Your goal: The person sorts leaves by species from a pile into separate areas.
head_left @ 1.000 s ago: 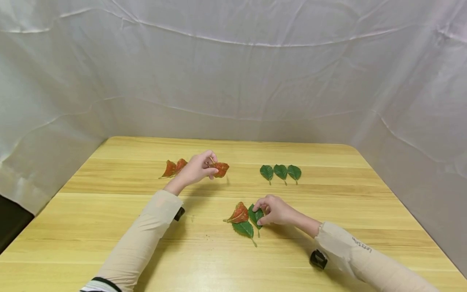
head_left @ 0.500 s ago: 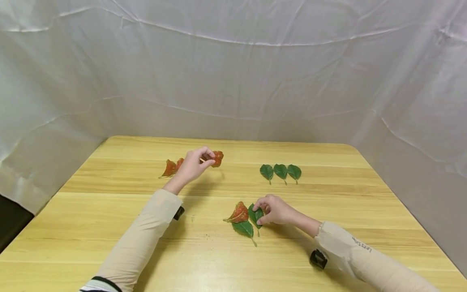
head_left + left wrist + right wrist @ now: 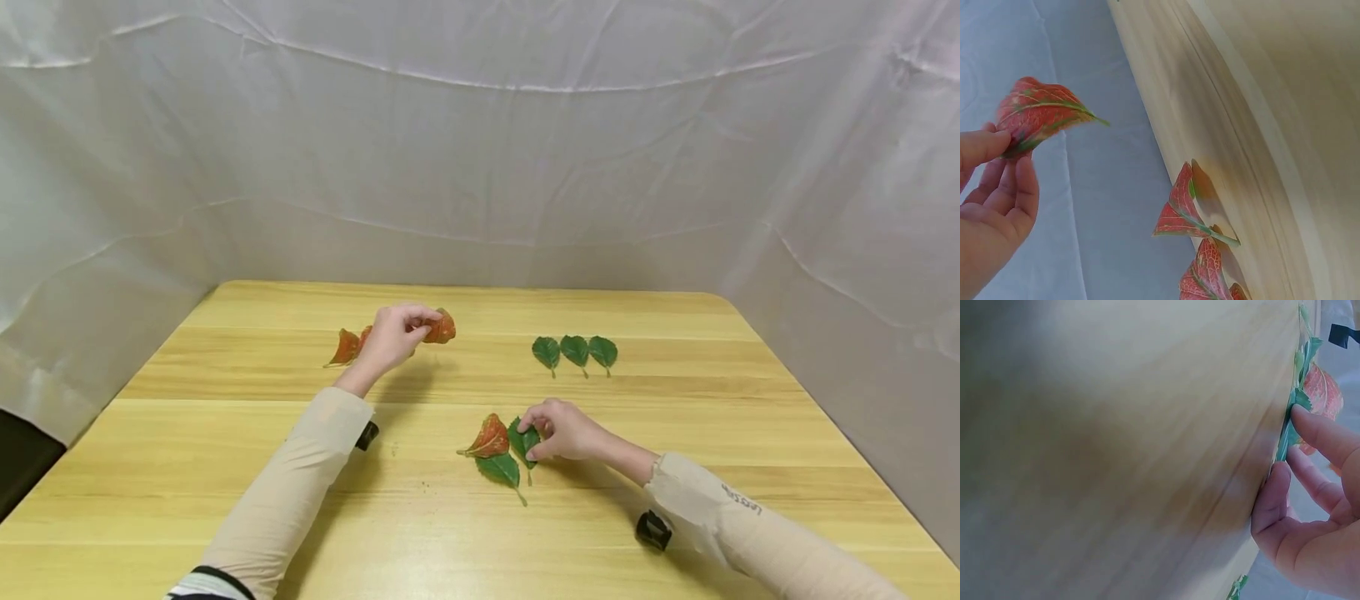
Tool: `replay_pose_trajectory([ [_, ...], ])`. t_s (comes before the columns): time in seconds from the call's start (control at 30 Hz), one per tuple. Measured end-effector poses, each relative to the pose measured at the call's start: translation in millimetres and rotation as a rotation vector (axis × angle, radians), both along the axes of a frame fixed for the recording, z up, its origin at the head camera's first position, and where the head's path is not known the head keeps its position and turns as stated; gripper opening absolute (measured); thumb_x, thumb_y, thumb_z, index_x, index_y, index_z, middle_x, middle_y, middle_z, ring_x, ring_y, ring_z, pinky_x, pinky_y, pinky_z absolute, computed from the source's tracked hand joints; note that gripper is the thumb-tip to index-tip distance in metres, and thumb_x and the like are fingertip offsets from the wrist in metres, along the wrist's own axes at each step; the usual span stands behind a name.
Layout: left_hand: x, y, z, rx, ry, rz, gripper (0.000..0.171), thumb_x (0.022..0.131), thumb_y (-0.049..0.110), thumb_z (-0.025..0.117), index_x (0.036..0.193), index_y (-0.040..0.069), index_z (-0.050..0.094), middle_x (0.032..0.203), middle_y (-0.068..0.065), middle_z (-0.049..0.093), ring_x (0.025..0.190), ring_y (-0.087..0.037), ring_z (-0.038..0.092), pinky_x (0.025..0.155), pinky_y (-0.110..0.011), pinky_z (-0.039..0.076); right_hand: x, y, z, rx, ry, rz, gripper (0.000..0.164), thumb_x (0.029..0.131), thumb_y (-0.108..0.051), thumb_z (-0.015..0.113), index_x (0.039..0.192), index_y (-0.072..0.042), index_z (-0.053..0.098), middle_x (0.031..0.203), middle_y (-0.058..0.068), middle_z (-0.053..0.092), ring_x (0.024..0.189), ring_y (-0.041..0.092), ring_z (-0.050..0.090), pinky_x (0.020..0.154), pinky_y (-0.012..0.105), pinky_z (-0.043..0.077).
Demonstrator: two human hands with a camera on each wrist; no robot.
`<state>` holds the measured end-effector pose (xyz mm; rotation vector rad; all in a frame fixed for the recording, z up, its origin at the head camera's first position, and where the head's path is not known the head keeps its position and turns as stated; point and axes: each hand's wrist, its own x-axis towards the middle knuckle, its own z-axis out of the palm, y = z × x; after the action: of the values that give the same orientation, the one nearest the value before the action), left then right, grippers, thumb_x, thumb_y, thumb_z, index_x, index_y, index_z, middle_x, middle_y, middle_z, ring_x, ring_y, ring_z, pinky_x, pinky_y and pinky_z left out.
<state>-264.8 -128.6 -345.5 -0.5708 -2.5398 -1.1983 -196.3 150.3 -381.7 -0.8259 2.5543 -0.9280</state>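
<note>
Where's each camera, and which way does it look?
Head: worn on the head, looking forward and down at the table; left hand, right hand and sleeves show.
Left wrist: worn there, facing the left hand, which pinches a red leaf.
Right wrist: worn there, facing the right hand, which touches a green leaf.
Head and left wrist share that red leaf.
</note>
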Motion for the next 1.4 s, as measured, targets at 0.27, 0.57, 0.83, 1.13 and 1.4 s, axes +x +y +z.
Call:
replay_pose_trajectory([
  [0.27, -3.9, -1.5, 3.5, -0.076, -0.064, -0.003, 0.021, 0.085, -0.006, 0.054, 0.1, 0.0, 0.067, 0.102, -0.016, 0.062, 0.076, -0.024, 0.059, 0.062, -0.033, 0.048, -0.5, 0.9, 0.6, 0.003, -0.003, 0.004, 0.027, 0.069, -0.006, 0.075, 0.093, -0.003, 0.063, 0.085, 0.004, 0.051, 0.071, 0.015, 0.047, 0.066, 0.03, 0.042],
  [0.57, -17.9, -1.8, 3.4, -0.144, -0.156, 0.036, 0.019, 0.086, -0.002, 0.056, 0.1, 0.0, 0.068, 0.104, -0.016, 0.063, 0.076, -0.024, 0.06, 0.067, -0.033, 0.049, -0.9, 1.2, -2.0, -0.01, 0.002, 0.024, 0.027, 0.07, -0.005, 0.074, 0.094, -0.002, 0.063, 0.077, 0.004, 0.048, 0.066, 0.012, 0.044, 0.062, 0.027, 0.04],
  [0.83, -27.8, -3.1, 4.6, -0.15, -0.178, 0.085, 0.014, 0.083, -0.004, 0.058, 0.092, -0.005, 0.069, 0.095, -0.018, 0.065, 0.087, -0.028, 0.06, 0.073, -0.035, 0.049, -0.5, 0.9, -0.8, -0.012, 0.008, 0.026, 0.027, 0.07, -0.006, 0.074, 0.093, -0.002, 0.063, 0.078, 0.004, 0.048, 0.066, 0.012, 0.043, 0.062, 0.027, 0.04],
  [1.13, -35.1, -7.3, -5.6, -0.178, -0.32, 0.108, 0.023, 0.083, -0.008, 0.051, 0.099, -0.004, 0.067, 0.105, -0.018, 0.061, 0.105, -0.031, 0.051, 0.086, -0.039, 0.042, 0.0, 1.3, -1.4, -0.019, 0.012, 0.032, 0.027, 0.069, -0.006, 0.074, 0.093, -0.002, 0.062, 0.075, 0.003, 0.048, 0.065, 0.011, 0.042, 0.061, 0.025, 0.04],
  [1.4, -36.4, -6.5, -11.2, -0.239, -0.365, 0.125, 0.024, 0.085, -0.007, 0.05, 0.104, -0.004, 0.065, 0.105, -0.018, 0.061, 0.104, -0.031, 0.053, 0.085, -0.039, 0.043, -0.1, 2.0, -1.9, -0.025, 0.015, 0.039, 0.026, 0.069, -0.005, 0.074, 0.093, -0.002, 0.062, 0.074, 0.004, 0.047, 0.066, 0.013, 0.043, 0.06, 0.024, 0.04],
])
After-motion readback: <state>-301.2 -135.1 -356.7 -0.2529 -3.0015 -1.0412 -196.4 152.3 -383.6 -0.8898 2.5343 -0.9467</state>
